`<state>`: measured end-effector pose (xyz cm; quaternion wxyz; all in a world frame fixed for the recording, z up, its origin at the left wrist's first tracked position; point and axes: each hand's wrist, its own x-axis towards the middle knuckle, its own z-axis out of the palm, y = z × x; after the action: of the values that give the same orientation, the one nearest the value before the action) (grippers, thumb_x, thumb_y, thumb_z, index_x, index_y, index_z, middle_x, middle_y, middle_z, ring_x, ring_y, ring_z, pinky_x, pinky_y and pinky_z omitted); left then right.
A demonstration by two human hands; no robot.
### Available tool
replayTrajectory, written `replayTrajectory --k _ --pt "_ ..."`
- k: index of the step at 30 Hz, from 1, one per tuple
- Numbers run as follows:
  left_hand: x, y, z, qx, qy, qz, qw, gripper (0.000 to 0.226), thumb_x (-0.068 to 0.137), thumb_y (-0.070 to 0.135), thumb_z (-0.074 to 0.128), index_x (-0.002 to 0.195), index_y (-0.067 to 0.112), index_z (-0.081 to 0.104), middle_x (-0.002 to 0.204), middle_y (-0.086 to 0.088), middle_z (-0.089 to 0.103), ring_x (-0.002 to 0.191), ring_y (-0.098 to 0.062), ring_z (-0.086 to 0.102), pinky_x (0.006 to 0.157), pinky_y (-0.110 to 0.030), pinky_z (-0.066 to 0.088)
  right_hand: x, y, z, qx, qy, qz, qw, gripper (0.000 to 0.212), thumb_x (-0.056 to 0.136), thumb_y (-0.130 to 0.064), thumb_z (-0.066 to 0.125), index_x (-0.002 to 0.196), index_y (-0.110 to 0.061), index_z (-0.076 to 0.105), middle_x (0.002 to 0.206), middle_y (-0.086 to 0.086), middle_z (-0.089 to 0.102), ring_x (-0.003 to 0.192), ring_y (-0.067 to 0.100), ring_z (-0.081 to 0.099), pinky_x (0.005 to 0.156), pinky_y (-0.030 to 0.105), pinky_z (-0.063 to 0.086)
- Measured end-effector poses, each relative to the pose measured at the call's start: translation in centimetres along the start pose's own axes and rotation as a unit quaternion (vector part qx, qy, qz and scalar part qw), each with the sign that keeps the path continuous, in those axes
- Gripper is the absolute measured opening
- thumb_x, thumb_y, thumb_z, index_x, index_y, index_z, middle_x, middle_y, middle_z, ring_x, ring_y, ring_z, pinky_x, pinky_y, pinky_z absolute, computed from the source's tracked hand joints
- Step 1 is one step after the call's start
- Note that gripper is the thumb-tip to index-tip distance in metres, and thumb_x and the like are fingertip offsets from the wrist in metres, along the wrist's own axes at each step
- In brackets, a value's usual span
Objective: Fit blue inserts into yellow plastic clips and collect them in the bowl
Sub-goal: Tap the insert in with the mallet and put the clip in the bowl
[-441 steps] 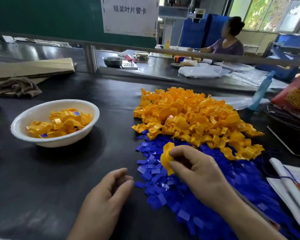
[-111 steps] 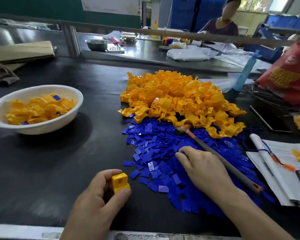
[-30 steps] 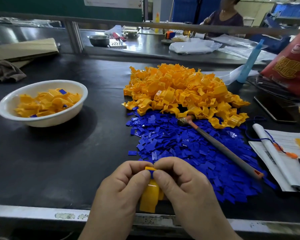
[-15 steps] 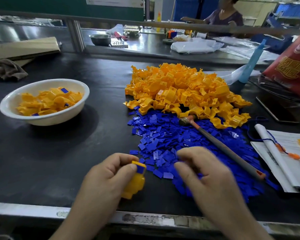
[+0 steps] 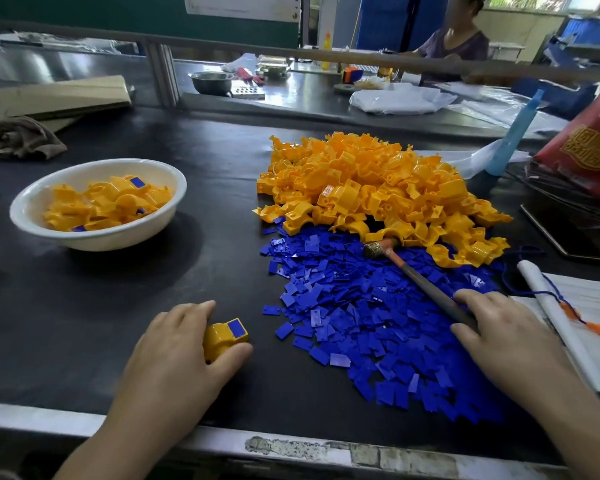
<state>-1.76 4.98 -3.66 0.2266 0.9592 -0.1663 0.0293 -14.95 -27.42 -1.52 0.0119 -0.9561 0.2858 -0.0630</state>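
Hammer [image 5: 413, 271] handle end hidden under R hand [image 5: 499, 337]; notebook [image 5: 582, 306] cut off.

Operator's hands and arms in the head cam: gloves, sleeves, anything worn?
Left hand and right hand are both bare, with no gloves. No rings, watch or band show on either. The forearms are bare down to the frame edge, with no sleeves in view. There are no markings or tape on them.
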Motion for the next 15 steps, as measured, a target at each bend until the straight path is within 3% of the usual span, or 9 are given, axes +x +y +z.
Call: replayTrajectory --k 6,10,13,15 --pt "0.2 0.1 0.3 0.029 0.031 0.016 0.999 0.044 0.074 0.05 0.071 0.11 0.026 0.063 0.099 0.011 0.061 0.097 -0.016 0.051 0.075 -0.031 0.04 0.4 -0.6 -1.3 0.01 -0.033 -0.001 0.999 0.021 0.093 -0.03 0.047 0.112 -0.03 0.054 0.096 -0.005 0.055 0.085 0.015 0.054 0.068 0.033 0.046" --pt "0.4 0.1 0.6 0.034 0.039 0.027 0.998 0.04 0.074 0.049 0.072 0.105 0.026 0.065 0.095 0.01 0.063 0.093 -0.018 0.054 0.078 -0.035 0.045 -1.5 -1.9 -3.5 0.184 -0.026 -0.001 0.983 0.015 0.091 -0.026 0.046 0.092 -0.036 0.056 0.063 -0.001 0.058 0.057 0.014 0.055 0.053 0.035 0.045" --pt "0.5 0.1 0.9 0.026 0.038 0.037 0.998 0.044 0.072 0.052 0.072 0.106 0.025 0.065 0.095 0.009 0.063 0.093 -0.019 0.054 0.081 -0.036 0.045 -4.4 -4.8 -4.5 0.309 -0.051 -0.016 0.95 0.016 0.085 -0.042 0.044 0.097 -0.048 0.052 0.062 0.0 0.063 0.05 0.014 0.058 0.052 0.038 0.051" --pt "0.4 -0.1 1.0 0.018 0.034 0.037 0.999 0.055 0.069 0.055 0.073 0.113 0.023 0.063 0.1 0.008 0.063 0.097 -0.02 0.054 0.083 -0.037 0.046 -6.0 -6.6 -4.3 0.364 -0.109 -0.035 0.924 0.02 0.082 -0.046 0.045 0.099 -0.056 0.048 0.062 -0.002 0.065 0.049 0.011 0.06 0.05 0.026 0.052"
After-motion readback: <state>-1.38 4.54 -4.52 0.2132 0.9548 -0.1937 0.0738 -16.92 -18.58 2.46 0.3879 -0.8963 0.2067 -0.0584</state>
